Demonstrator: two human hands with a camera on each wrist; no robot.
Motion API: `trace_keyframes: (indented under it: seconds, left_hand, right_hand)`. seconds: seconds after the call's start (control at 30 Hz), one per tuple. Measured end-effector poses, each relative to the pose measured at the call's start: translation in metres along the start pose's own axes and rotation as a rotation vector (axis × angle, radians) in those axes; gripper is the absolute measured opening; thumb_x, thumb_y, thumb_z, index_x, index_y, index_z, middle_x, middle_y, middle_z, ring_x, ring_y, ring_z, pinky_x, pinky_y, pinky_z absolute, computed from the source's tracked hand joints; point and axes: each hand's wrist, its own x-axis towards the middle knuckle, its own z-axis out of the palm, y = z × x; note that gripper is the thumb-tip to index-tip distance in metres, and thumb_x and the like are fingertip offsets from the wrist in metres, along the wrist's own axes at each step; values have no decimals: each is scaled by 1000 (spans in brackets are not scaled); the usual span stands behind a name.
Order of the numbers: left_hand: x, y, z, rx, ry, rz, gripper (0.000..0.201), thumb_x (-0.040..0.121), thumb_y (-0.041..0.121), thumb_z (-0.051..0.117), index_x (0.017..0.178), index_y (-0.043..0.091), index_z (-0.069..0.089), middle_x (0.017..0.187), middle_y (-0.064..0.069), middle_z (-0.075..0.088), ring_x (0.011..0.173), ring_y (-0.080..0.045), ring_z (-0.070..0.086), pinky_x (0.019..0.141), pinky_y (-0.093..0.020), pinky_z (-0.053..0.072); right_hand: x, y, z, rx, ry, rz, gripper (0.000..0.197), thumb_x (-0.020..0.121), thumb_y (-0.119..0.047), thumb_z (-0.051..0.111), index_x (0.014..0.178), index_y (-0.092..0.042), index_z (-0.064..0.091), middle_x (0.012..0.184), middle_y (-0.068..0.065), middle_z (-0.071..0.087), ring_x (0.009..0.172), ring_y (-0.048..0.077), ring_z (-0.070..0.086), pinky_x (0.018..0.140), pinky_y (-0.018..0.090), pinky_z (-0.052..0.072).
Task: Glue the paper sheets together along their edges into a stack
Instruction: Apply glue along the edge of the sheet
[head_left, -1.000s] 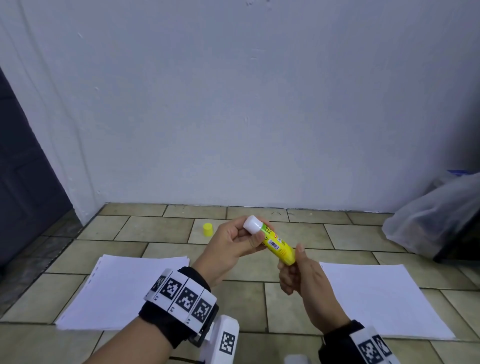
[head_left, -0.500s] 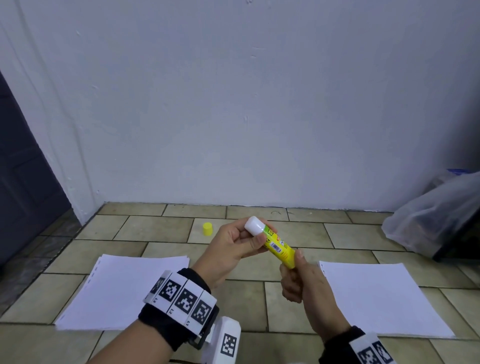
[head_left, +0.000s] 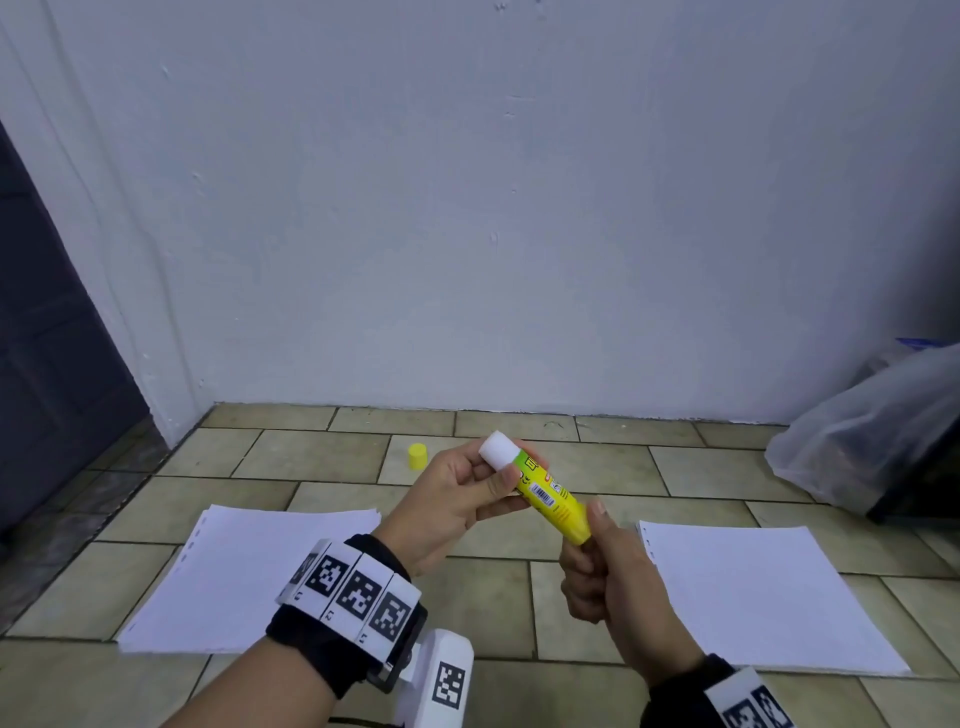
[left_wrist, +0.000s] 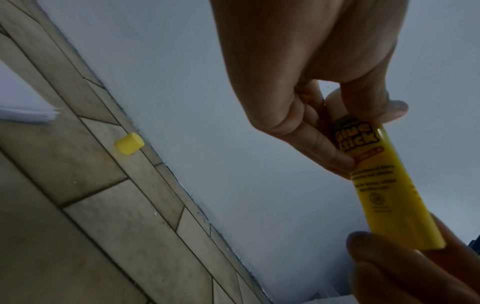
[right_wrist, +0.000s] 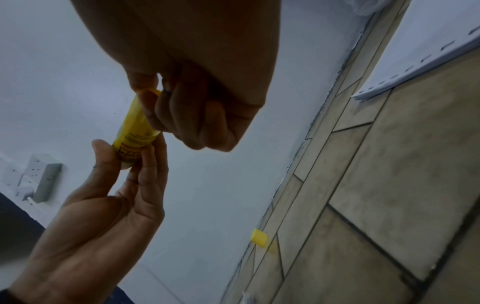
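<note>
A yellow glue stick (head_left: 550, 499) with its white glue end (head_left: 497, 449) exposed is held in the air between both hands. My left hand (head_left: 467, 493) grips the upper part of the tube (left_wrist: 376, 185) near the white end. My right hand (head_left: 597, 561) pinches the tube's bottom end (right_wrist: 137, 123) between thumb and curled fingers. The yellow cap (head_left: 417, 456) stands on the tiled floor beyond the hands. One pile of white paper sheets (head_left: 244, 582) lies on the floor to the left; another white sheet pile (head_left: 769, 597) lies to the right.
A white wall (head_left: 519, 208) rises close behind the tiled floor (head_left: 498, 613). A translucent plastic bag (head_left: 872, 431) sits at the right over a dark object. A dark door or panel (head_left: 52, 364) is at the left. A wall socket (right_wrist: 41, 176) shows in the right wrist view.
The hands and glue stick have stayed almost in place; my right hand's grip on the tube's bottom end has shifted slightly.
</note>
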Motion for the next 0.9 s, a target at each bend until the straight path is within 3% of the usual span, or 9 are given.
trace_keyframes:
  seconds: [0.13, 0.2, 0.33, 0.43, 0.57, 0.63, 0.7, 0.8, 0.9]
  left_hand:
    - [-2, 0, -2, 7, 2, 9, 58, 61, 51, 84, 99, 10, 68, 99, -4, 72, 93, -15, 68, 81, -26, 55]
    - [-3, 1, -3, 28, 23, 12, 49, 66, 47, 83, 97, 12, 70, 98, -4, 72, 92, -15, 68, 80, -26, 55]
    - [-4, 2, 0, 196, 97, -11, 29, 79, 26, 69, 100, 6, 67, 91, -1, 73, 85, -11, 68, 76, -23, 54]
    - [-7, 0, 8, 337, 106, -28, 30, 72, 30, 67, 97, 13, 70, 90, 7, 74, 86, -3, 66, 73, -18, 49]
    - [-12, -5, 12, 575, 70, -94, 30, 71, 41, 70, 97, 27, 71, 106, 8, 72, 108, -5, 61, 98, -25, 43]
    - [-12, -3, 7, 858, 8, -184, 37, 80, 45, 68, 115, 33, 63, 125, 9, 62, 124, -6, 51, 107, -27, 36]
    - [-15, 6, -4, 1148, -34, -377, 58, 85, 48, 65, 136, 26, 49, 138, 4, 51, 132, -13, 43, 106, -25, 34]
    - [-24, 17, -31, 1537, -112, -731, 64, 86, 48, 65, 133, 7, 48, 130, -8, 55, 122, -24, 51, 97, -30, 41]
    - [-38, 20, -54, 1739, -102, -894, 58, 86, 44, 67, 123, 2, 52, 110, -8, 58, 107, -23, 57, 93, -31, 45]
  right_hand:
    - [0, -2, 0, -39, -55, 54, 52, 82, -56, 37, 51, -14, 32, 48, -3, 19, 38, 9, 13, 42, 16, 14]
    - [0, -3, 0, -123, -66, 23, 57, 84, -56, 34, 52, -9, 42, 44, 0, 24, 37, 12, 19, 43, 18, 18]
    - [4, 2, -4, -406, -73, -205, 49, 87, -58, 45, 94, -12, 60, 69, 2, 62, 55, 14, 55, 52, 29, 44]
    - [5, 5, -2, -584, -97, -300, 42, 76, -55, 56, 100, -21, 58, 80, -4, 66, 66, 12, 61, 62, 31, 51]
    - [8, 13, 2, -648, 12, -196, 18, 76, -25, 58, 90, -15, 55, 72, -2, 57, 64, 14, 55, 58, 30, 46]
    - [12, 16, -8, -666, 105, -116, 15, 74, -23, 56, 81, -10, 53, 69, 2, 54, 61, 15, 49, 56, 26, 39]
    - [17, 14, -26, -679, 232, -53, 16, 80, -17, 60, 70, -9, 51, 61, 5, 52, 53, 14, 46, 52, 25, 35]
    - [21, 6, -67, -747, 362, 20, 26, 85, -8, 59, 61, -9, 48, 55, 6, 49, 49, 17, 44, 51, 26, 34]
    - [22, 3, -104, -845, 394, 164, 24, 86, -9, 57, 64, -8, 48, 57, 7, 50, 50, 20, 46, 51, 25, 33]
